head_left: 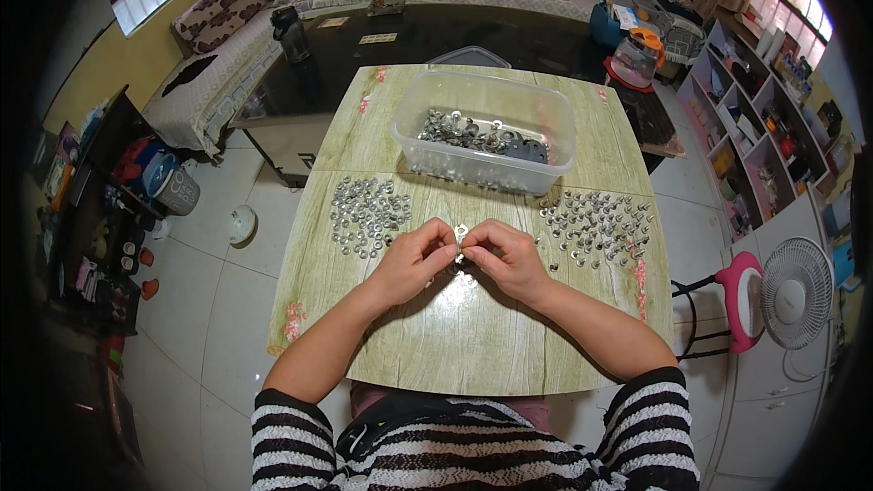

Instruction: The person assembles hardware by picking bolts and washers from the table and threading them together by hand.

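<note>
Head view, looking down: L hand [411, 261] and R hand [509, 257] meet over the middle of a small table [473, 345], fingertips pinched together on one small metal part [460, 235], shiny, flat with a hole, held just above the tabletop between both thumbs and forefingers. Both grips closed on that part; other fingers curled in. A couple of tiny loose bits lie under the hands, too small to tell apart.

Table top is glossy, green wood-grain pattern w/ pink flower prints at the edges, roughly square w/ rounded corners.

Two heaps on it: left pile of washers [368, 215], flat silvery rings spread in one layer, too many to count, just left-front of L hand. Right pile of bolts [600, 223], short silvery pieces mostly standing on end, also dozens, just beside R hand.

One clear plastic tub [485, 129], rectangular, rounded corners, behind the hands; holds a jumble of metal parts plus a dark piece, approx a third full.

Person wears a black-and-white striped knit sleeve on each arm, forearms bare.

Around: tiled pale floor, 1 white pedestal fan [796, 291] at right, 1 pink-seated stool [741, 295] beside it, dark glass table [409, 45] behind, patterned sofa past that.
</note>
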Demonstrator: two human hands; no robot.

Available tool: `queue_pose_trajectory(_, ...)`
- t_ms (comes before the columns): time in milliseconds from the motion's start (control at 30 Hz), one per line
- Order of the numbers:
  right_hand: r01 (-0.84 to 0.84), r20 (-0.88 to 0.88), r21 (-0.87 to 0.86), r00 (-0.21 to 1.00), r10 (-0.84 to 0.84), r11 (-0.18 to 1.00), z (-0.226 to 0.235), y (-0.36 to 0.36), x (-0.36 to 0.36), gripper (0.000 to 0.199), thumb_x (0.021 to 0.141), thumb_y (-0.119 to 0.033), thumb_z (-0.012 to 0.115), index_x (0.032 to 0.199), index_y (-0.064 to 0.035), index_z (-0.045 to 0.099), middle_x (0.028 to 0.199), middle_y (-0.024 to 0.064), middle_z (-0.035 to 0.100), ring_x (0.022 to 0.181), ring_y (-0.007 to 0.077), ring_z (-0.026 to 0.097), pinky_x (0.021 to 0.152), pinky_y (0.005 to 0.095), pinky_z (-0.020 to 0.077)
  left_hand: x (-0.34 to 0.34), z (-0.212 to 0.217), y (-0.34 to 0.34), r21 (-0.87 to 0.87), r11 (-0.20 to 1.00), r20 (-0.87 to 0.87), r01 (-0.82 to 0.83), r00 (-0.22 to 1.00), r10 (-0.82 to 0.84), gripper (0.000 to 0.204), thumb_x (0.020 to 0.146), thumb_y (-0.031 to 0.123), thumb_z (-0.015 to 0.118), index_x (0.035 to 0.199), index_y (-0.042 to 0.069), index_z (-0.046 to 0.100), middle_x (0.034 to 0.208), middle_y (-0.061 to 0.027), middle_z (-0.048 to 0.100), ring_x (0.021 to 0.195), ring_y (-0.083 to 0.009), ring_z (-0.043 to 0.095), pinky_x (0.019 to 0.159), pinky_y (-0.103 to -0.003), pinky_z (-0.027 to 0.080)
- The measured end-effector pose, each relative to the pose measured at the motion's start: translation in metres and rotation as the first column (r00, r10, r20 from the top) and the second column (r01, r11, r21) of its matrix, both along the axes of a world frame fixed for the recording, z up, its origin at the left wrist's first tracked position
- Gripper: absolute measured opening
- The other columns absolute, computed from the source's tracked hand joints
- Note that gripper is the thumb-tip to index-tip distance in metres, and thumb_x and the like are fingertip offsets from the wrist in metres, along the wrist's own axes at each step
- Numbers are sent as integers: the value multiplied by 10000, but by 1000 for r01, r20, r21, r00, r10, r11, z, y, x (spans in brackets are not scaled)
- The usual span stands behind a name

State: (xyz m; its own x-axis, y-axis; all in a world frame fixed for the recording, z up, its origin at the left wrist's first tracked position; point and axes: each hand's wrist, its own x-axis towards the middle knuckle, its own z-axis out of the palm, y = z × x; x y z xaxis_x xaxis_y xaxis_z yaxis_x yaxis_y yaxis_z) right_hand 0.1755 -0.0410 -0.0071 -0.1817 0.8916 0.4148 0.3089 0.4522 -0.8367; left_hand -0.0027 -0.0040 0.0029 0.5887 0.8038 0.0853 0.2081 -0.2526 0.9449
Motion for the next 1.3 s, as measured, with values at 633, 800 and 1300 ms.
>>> queue_pose_trajectory(633, -8, 7, 4, 1000, 8, 1000, 1, 0, -1, 78, 754, -25, 611, 820, 4, 580, 789, 67, 569, 686, 129, 550, 589, 226, 440, -3, 5, 0, 102, 993, -128, 53, 991, -39, 197, 872, 218, 464, 834, 28, 499, 645, -72, 528, 559, -179, 486, 554, -298, 403)
queue_pose_trajectory(800, 12, -40, -5, 999, -13, 1000, -1, 0, 0, 91, 760, -63, 612, 817, -5, 573, 757, 75, 563, 646, 157, 556, 578, 255, 450, -1, 7, -2, 67, 997, -68, 29, 997, -24, 197, 872, 220, 465, 840, 29, 500, 652, -70, 533, 579, -178, 507, 566, -291, 411)
queue_pose_trajectory(1300, 11, -46, -24, 999, -12, 1000, -1, 0, -2, 91, 757, -64, 618, 817, -10, 576, 757, 69, 564, 641, 147, 554, 574, 250, 447, -2, 6, -1, 83, 996, -132, 43, 991, -32, 244, 876, 259, 443, 833, 26, 504, 671, -113, 536, 587, -231, 515, 566, -321, 409)
